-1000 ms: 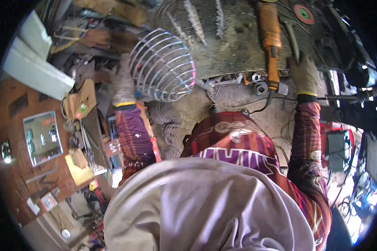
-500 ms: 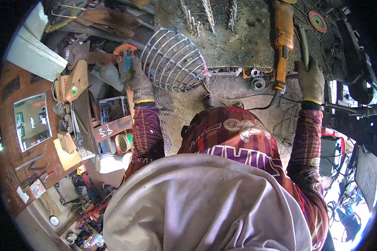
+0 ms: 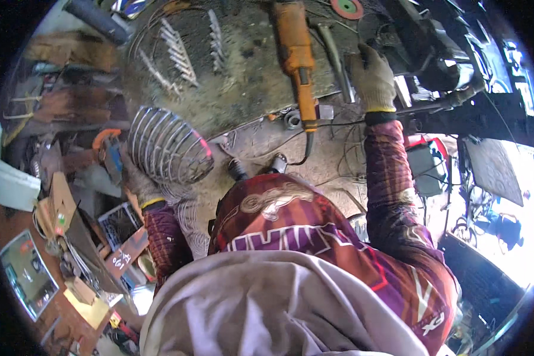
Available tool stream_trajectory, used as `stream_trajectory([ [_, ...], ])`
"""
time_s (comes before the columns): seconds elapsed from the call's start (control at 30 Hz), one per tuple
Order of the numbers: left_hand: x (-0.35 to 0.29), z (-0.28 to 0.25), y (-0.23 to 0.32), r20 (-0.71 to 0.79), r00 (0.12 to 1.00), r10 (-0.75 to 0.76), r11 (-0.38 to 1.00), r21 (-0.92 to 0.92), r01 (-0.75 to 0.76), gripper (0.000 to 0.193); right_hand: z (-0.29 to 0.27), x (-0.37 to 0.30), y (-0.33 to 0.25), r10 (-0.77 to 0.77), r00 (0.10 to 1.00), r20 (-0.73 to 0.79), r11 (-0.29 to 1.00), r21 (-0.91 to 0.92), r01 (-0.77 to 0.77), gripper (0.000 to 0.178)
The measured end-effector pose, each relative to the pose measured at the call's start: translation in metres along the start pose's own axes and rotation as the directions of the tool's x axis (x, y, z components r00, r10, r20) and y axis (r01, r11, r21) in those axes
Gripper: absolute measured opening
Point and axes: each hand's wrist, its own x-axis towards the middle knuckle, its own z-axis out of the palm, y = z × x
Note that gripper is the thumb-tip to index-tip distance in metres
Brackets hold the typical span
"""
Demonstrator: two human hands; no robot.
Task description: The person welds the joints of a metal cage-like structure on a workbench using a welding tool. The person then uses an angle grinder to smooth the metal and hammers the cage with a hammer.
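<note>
Workshop, cluttered; dark, scuffed workbench ahead of both hands, concrete floor between and below them.

Item 1: wire cage, rounded, of bare metal rods with a pink mark on one side. Location: against the left hand, ahead and to its right; well left of the right hand. Handling, as judged: light for its bulk, stiff, not fragile; smooth rods might slide or turn in a glove. Best hold: a rim rod or a crossing of rods, fingers hooked through the gaps.

Item 2: left hand, gloved, at the cage's near left side. Fingers partly hidden and blurred; whether they close on a rod cannot be told.

Item 3: right hand, gloved, at the bench edge, fingers somewhat bent; grip cannot be told.

Item 4: metal bar, just left of the right hand; contact uncertain. Apparently rigid, fairly heavy; hold at mid-length.

Item 5: orange power tool, between the hands, nearer the right, beyond the bar.

Item 6: upright rods, in rows ahead of the left hand, past the cage.
</note>
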Motion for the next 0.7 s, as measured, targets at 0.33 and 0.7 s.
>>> stream_trajectory([
  [0.33, 0.039, -0.038, -0.029, -0.084, 0.995, 0.055, 0.981, 0.190, -0.038, 0.061, 0.032, 0.068, 0.009, -0.188, 0.982, 0.011, 0.982, -0.004, 0.188, 0.047],
  [0.7, 0.081, -0.091, -0.082, -0.010, 0.990, 0.139, 0.932, 0.339, -0.127, 0.046, 0.042, 0.079, -0.058, -0.307, 0.952, 0.002, 0.929, 0.218, 0.299, 0.047],
])
